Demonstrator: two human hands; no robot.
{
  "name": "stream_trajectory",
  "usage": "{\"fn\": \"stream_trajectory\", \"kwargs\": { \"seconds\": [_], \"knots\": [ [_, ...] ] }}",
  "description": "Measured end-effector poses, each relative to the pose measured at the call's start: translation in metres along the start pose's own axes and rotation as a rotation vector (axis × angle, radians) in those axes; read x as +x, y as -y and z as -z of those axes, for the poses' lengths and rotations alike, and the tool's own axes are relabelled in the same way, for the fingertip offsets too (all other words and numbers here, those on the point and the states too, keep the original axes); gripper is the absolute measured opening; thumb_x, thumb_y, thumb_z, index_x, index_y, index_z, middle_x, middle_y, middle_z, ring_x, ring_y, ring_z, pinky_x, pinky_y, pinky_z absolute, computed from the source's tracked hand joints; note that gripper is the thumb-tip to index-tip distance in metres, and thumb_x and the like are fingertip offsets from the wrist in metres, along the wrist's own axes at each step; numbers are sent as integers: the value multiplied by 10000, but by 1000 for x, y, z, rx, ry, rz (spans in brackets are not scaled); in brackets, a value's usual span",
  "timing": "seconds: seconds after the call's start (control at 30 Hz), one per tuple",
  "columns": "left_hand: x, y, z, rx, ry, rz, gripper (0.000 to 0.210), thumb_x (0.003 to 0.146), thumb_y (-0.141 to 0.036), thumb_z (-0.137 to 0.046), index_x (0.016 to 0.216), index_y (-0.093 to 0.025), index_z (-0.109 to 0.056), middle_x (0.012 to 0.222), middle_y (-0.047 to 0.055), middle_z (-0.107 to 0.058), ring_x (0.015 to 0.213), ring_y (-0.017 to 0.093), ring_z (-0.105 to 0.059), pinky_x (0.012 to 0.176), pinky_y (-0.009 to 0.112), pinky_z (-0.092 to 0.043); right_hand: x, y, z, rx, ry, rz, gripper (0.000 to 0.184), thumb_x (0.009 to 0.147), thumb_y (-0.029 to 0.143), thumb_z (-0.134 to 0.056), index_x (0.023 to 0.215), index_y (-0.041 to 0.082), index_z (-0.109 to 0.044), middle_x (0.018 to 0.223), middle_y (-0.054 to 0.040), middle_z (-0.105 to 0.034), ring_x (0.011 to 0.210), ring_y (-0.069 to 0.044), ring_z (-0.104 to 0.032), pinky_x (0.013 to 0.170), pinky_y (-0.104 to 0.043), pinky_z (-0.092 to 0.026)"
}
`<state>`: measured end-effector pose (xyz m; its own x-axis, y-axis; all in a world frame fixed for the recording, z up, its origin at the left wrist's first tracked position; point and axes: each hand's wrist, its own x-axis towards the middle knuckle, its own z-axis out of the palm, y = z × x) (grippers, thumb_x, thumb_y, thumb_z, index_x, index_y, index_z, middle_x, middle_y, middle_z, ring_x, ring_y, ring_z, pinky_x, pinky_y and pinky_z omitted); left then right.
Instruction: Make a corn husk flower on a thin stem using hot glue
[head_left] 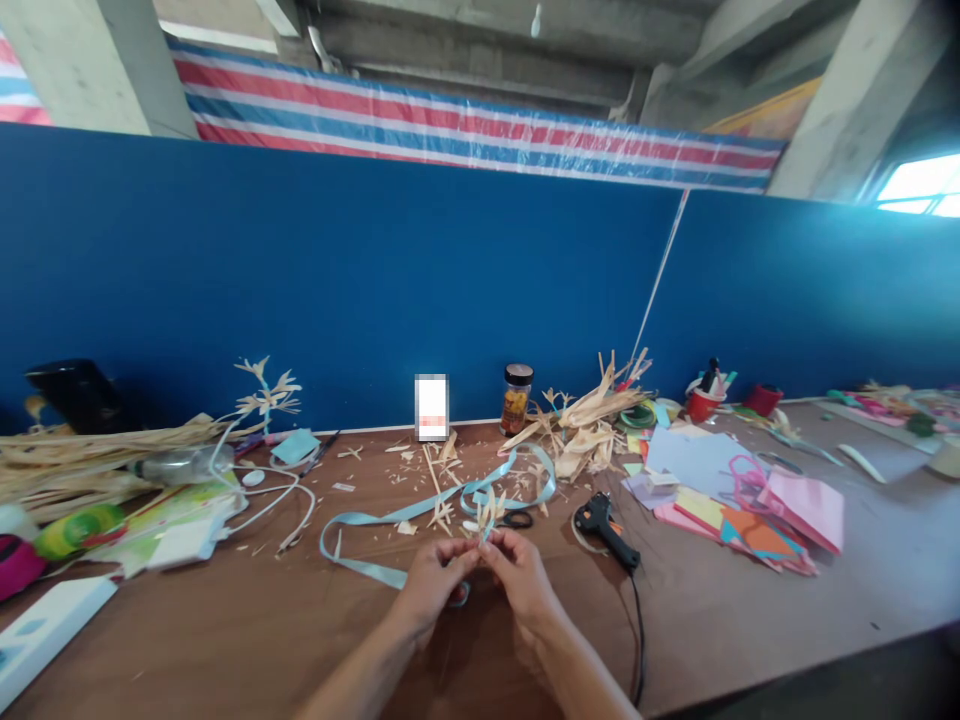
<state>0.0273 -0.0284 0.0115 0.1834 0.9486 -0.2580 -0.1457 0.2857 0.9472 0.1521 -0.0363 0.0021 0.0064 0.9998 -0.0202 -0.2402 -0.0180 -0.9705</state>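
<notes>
Head cam: L hand (439, 578) & R hand (519, 572) pinch a small husk flower (489, 513) btwn fingertips — held over mid-bench (225, 640), btwn front & back edges. Blue ribbon (375, 518) loops just beside (part hidden by L hand). Glue gun (619, 546) lies to the R; jar (516, 405) stands at back edge.

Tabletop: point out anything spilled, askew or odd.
Pale scraps litter the brown tabletop beyond the left hand and right hand, strewn rather than gathered; a blue ribbon sprawls in untidy loops among them. Nothing looks clearly broken.
</notes>
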Motion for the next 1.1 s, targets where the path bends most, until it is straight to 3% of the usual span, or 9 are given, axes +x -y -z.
{"fn": "stream_trajectory", "kwargs": {
  "seconds": [0.17, 0.33, 0.47, 0.67, 0.8, 1.1],
  "knots": [
    [3, -2, 5, 49, -13, 34, 401, 463, -463, -715, 498, -127, -499, 424, -79, -373, 383, 36, -324, 418, 186, -296, 1, 4, 1, -23, 1, -17, 252, 617, 362, -665, 644, 134, -563, 531, 41, -510, 480, -66, -366, 457, -181, -263],
    [3, -2, 5, 106, 15, -29, 400, 494, -475, -691, 498, -129, -490, 426, -79, -360, 384, 38, -321, 407, 176, -255, 2, 3, 1, -27, -7, -20, 266, 612, 372, -660, 600, 136, -537, 494, 53, -476, 458, -61, -342, 450, -188, -252],
    [2, 5, 3, 113, -29, -63, 390, 521, -484, -671, 528, -123, -524, 433, -67, -393, 400, 46, -330, 415, 178, -253, 2, 2, 0, -31, -24, 2, 244, 627, 348, -656, 602, 135, -540, 471, 61, -458, 448, -58, -339, 453, -189, -253],
    [-10, 9, -4, -154, 92, 61, 315, 609, -427, -654, 606, -120, -582, 449, -64, -399, 418, 35, -320, 426, 152, -290, 1, 2, -2, 94, 16, -59, 223, 647, 350, -644, 696, 148, -564, 570, 31, -549, 503, -76, -437, 479, -185, -306],
    [-13, 13, -6, -286, 78, 136, 258, 613, -366, -679, 627, -125, -589, 450, -81, -352, 393, 13, -261, 415, 125, -313, 1, 1, 0, 179, 23, -87, 259, 676, 359, -624, 817, 146, -579, 618, 20, -536, 518, -71, -435, 475, -177, -308],
    [-18, 12, -10, -312, 82, 175, 282, 594, -373, -693, 667, -113, -611, 485, -72, -396, 384, -6, -230, 417, 121, -336, -1, 4, 2, 270, 57, -82, 225, 683, 354, -622, 700, 141, -550, 605, 22, -516, 496, -52, -395, 472, -169, -293]
  ]
}}
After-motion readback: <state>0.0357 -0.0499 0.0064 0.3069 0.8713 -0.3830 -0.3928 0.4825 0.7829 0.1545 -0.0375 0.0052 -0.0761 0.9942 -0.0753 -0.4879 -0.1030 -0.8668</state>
